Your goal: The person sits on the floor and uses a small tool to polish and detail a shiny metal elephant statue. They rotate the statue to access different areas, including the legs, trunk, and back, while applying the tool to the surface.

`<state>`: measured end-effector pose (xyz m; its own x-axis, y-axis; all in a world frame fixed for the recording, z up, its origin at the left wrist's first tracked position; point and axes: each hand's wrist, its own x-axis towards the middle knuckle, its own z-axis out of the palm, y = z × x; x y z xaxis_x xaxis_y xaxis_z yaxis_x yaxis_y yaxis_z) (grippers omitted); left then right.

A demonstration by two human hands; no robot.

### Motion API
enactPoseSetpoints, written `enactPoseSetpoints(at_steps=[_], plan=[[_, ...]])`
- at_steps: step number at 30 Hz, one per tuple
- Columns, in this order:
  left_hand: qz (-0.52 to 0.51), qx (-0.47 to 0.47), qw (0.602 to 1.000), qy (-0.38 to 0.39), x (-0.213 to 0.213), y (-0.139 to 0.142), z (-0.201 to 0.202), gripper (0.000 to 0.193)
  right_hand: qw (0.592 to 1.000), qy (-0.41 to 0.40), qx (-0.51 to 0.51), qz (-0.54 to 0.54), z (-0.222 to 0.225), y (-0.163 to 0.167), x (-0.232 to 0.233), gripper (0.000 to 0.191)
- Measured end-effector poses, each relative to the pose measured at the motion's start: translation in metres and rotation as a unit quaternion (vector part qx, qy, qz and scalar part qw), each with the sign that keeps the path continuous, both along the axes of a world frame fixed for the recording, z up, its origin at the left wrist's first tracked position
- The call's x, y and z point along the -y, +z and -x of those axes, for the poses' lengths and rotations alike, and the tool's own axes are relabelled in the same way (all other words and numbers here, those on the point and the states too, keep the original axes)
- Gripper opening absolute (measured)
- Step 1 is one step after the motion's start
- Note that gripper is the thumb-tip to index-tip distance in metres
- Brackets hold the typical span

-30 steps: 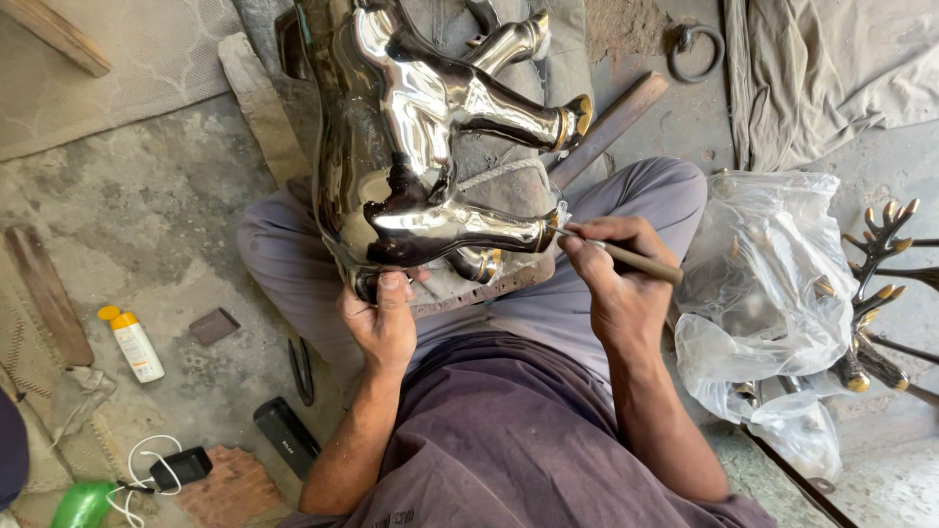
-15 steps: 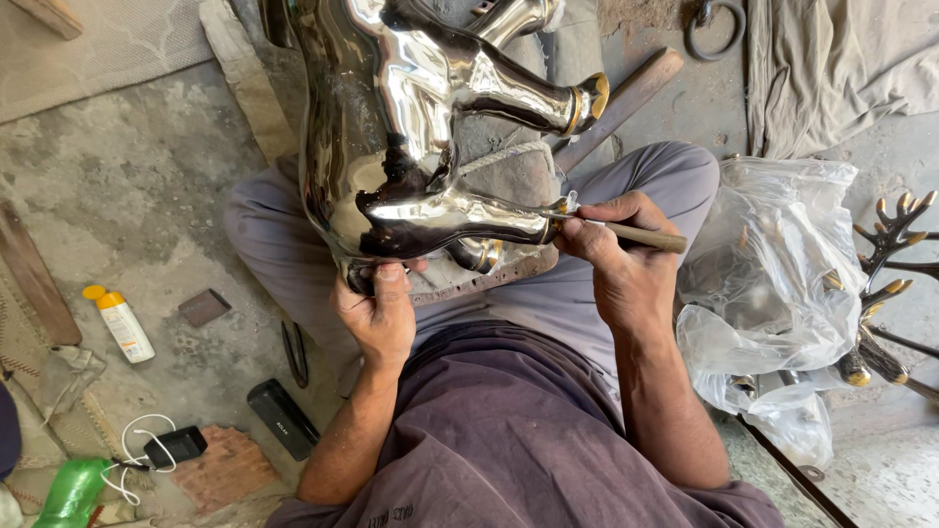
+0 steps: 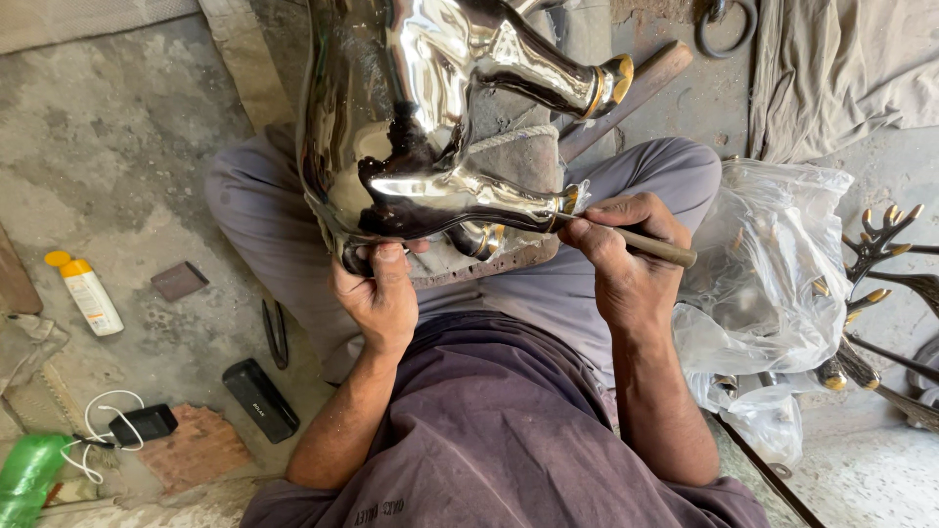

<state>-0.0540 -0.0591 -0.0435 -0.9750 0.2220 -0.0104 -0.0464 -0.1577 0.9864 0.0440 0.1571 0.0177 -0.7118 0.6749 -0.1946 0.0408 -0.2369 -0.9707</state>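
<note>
My left hand [image 3: 377,298] grips the underside of the polished metal animal figure [image 3: 411,127] lying across my lap — fingers clamped on it. My right hand [image 3: 626,259] pinches a thin wooden-handled tool [image 3: 655,244] against its gold-tipped hoof [image 3: 570,200].

We see a mirror-polished silvery metal animal figure [image 3: 411,127] with gold-toned hooves, glossy and smooth. Beside us lies a crinkled clear plastic bag [image 3: 773,284]. The grey concrete floor [image 3: 117,166] looks rough and matt; our purple cloth shirt [image 3: 489,430] is dull.

Bright daylight is glaring off the mirror-polished statue [image 3: 411,117]; shadows are lying soft, focus is holding sharp throughout.
</note>
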Motion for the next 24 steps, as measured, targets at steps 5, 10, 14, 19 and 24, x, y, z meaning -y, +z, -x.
enactPoseSetpoints(at_steps=[5, 10, 14, 19, 24], plan=[[0.005, 0.010, 1.000, -0.002, 0.001, -0.002, -0.001, 0.014, 0.998, 0.011, -0.009, -0.067, -0.005, -0.006, 0.003, 0.009], [-0.016, -0.021, 1.000, -0.014, 0.000, -0.004, 0.001, 0.015, 0.996, 0.019, -0.031, -0.085, -0.008, -0.011, 0.004, 0.011], [-0.008, -0.017, 1.000, -0.013, 0.001, -0.005, 0.000, 0.018, 0.994, 0.013, -0.035, -0.102, -0.010, -0.015, 0.007, 0.012], [-0.022, -0.007, 1.000, -0.014, 0.000, -0.007, 0.000, 0.017, 0.987, 0.027, -0.012, -0.158, -0.013, -0.017, 0.008, 0.015], [-0.029, -0.004, 0.999, -0.013, 0.000, -0.006, -0.001, 0.017, 0.971, 0.037, -0.011, -0.238, -0.014, -0.020, 0.009, 0.015]])
